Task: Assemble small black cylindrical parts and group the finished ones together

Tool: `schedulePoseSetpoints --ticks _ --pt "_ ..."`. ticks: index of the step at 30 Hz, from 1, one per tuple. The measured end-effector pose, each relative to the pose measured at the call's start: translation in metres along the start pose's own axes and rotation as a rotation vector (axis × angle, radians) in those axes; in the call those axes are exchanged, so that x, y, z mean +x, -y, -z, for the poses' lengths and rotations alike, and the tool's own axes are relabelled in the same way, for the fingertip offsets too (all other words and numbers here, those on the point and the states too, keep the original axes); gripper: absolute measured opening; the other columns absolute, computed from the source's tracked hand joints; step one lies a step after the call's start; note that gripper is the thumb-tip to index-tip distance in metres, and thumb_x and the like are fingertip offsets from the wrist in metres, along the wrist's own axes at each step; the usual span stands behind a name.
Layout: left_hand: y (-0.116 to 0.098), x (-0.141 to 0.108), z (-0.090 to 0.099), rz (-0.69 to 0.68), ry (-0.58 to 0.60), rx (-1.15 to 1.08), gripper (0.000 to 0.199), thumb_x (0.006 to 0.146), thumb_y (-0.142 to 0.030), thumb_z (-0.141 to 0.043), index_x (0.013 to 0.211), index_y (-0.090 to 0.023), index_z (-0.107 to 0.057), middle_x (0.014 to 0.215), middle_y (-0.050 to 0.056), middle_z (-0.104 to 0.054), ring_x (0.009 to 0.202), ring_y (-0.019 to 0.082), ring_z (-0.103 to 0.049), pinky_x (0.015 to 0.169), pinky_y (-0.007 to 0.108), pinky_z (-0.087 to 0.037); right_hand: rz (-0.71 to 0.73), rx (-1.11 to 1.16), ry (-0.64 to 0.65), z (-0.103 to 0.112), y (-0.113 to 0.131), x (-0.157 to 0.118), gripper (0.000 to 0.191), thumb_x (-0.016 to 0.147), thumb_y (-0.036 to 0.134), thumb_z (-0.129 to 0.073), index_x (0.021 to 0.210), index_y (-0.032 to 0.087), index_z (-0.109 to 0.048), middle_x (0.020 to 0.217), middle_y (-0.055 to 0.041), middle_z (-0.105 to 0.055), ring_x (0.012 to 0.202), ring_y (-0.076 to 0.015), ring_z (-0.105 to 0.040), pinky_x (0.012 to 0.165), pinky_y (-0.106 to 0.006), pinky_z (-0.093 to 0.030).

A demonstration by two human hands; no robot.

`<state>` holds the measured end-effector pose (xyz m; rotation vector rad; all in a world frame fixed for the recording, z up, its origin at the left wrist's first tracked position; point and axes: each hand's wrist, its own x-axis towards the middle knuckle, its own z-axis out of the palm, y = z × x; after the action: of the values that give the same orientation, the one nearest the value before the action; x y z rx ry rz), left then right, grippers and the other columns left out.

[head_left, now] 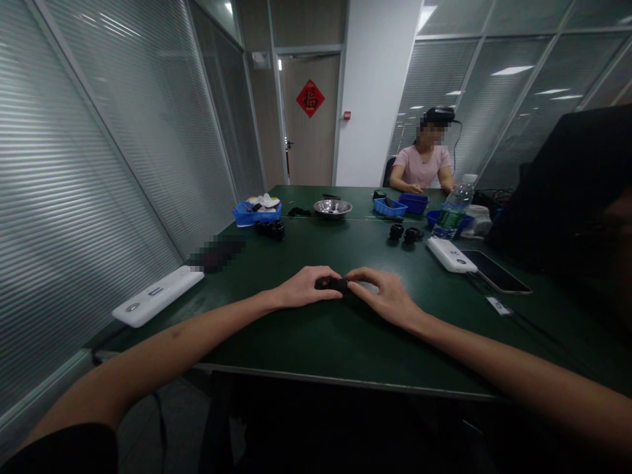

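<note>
Over the middle of the green table (306, 345), my left hand (309, 287) is wrapped round a small black part (332, 284), whose exact kind is too dark to make out. From the other side my right hand (382, 295) pinches at the part's right end with thumb and forefinger. The fingertips of both hands nearly meet there. Whatever sits between the right fingertips is too small to name. Beyond my right hand stand black round parts (411, 236), and further left lie similar black parts (270, 229).
A steel bowl (333, 209) stands between blue trays (257, 214) (390, 208). On the right are a water bottle (455, 207), a white power bank (451, 255) and a phone (496, 271). Another white power bank (158, 296) lies left. Across the table sits a person (423, 164).
</note>
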<state>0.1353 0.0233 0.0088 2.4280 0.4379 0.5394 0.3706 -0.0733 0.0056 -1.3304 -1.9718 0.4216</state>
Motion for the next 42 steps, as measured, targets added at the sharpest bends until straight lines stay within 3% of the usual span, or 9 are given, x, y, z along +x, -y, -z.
schedulePoseSetpoints --ticks 6,15,21,28,34,42 --pt "0.0023 -0.0006 -0.0003 -0.010 0.001 0.004 0.041 0.093 -0.048 -0.070 0.121 -0.018 -0.069 0.105 0.006 -0.067 0.089 0.018 -0.059 0.078 0.030 -0.045 -0.009 0.048 0.056 0.0003 -0.0004 0.0010 0.026 0.099 0.041 -0.061 0.116 0.024 -0.072 0.106 -0.0054 -0.077 0.097 -0.0224 -0.072 0.086 -0.040 -0.057" --pt "0.0007 0.0001 0.0005 0.003 0.002 0.007 0.040 0.095 -0.048 -0.067 0.120 -0.017 -0.070 0.102 0.006 -0.066 0.089 0.019 -0.059 0.078 0.029 -0.045 0.048 0.085 0.045 -0.0024 -0.0042 0.0000 0.036 0.091 0.032 -0.071 0.126 0.025 -0.065 0.119 -0.0070 -0.071 0.100 -0.0217 -0.070 0.088 -0.039 -0.059" --pt "0.0032 0.0001 -0.0011 -0.003 -0.019 -0.007 0.040 0.094 -0.049 -0.068 0.119 -0.017 -0.070 0.102 0.005 -0.067 0.087 0.018 -0.059 0.077 0.029 -0.044 -0.012 0.025 0.057 -0.0019 -0.0016 0.0015 0.028 0.101 0.041 -0.058 0.119 0.023 -0.068 0.097 -0.0053 -0.075 0.086 -0.0206 -0.070 0.078 -0.037 -0.057" --pt "0.0049 0.0002 -0.0016 0.008 -0.007 0.004 0.039 0.095 -0.048 -0.068 0.119 -0.017 -0.070 0.101 0.006 -0.067 0.087 0.018 -0.059 0.076 0.029 -0.044 0.039 0.069 0.042 -0.0021 -0.0019 0.0006 0.034 0.091 0.033 -0.070 0.123 0.024 -0.066 0.117 -0.0076 -0.072 0.099 -0.0224 -0.069 0.084 -0.040 -0.058" --pt "0.0026 0.0002 -0.0009 0.005 -0.019 -0.002 0.039 0.095 -0.049 -0.068 0.119 -0.018 -0.070 0.101 0.005 -0.066 0.087 0.018 -0.059 0.077 0.029 -0.044 -0.006 0.051 0.052 -0.0017 -0.0021 0.0008 0.026 0.099 0.039 -0.062 0.118 0.023 -0.067 0.103 -0.0061 -0.074 0.090 -0.0211 -0.070 0.081 -0.039 -0.057" --pt "0.0039 -0.0001 -0.0011 -0.005 -0.020 -0.007 0.038 0.094 -0.048 -0.068 0.118 -0.018 -0.070 0.099 0.005 -0.066 0.086 0.017 -0.058 0.075 0.028 -0.044 0.036 0.068 0.034 -0.0012 -0.0035 -0.0002 0.033 0.094 0.035 -0.068 0.125 0.024 -0.064 0.118 -0.0080 -0.071 0.100 -0.0225 -0.069 0.084 -0.040 -0.058"
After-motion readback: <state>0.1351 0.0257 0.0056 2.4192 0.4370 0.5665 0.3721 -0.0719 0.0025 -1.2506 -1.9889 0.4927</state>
